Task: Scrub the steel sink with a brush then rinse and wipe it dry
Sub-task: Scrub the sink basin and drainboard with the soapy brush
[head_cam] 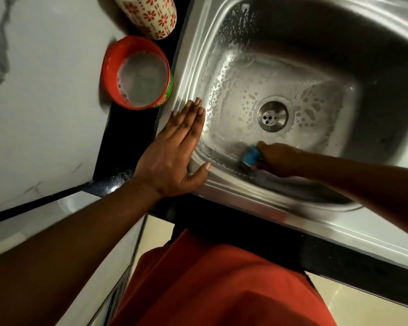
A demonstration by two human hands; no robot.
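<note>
Black stone counter with a steel sink being scrubbed.

Set into the dark counter (pixel 132 142), the stainless steel sink (pixel 280 67) has a soapy, beaded film across its floor around the round perforated drain (pixel 272 116). Down at the near wall of the basin, the right hand (pixel 276 158) curls its fingers round a small blue-handled scrubbing brush (pixel 251 157), whose head touches the steel where floor meets wall; the bristles are too blurred to make out. At the sink's near left corner, the left hand (pixel 177 147) lies flat on the rim, fingers straight and pressed together, thumb spread apart along the near edge. Just beside the rim on the counter stands a red plastic bowl (pixel 137 74) holding cloudy, foamy water, and behind it a cream cup with red flower print (pixel 151 12). White marbled wall (pixel 45 78) fills the left.
</note>
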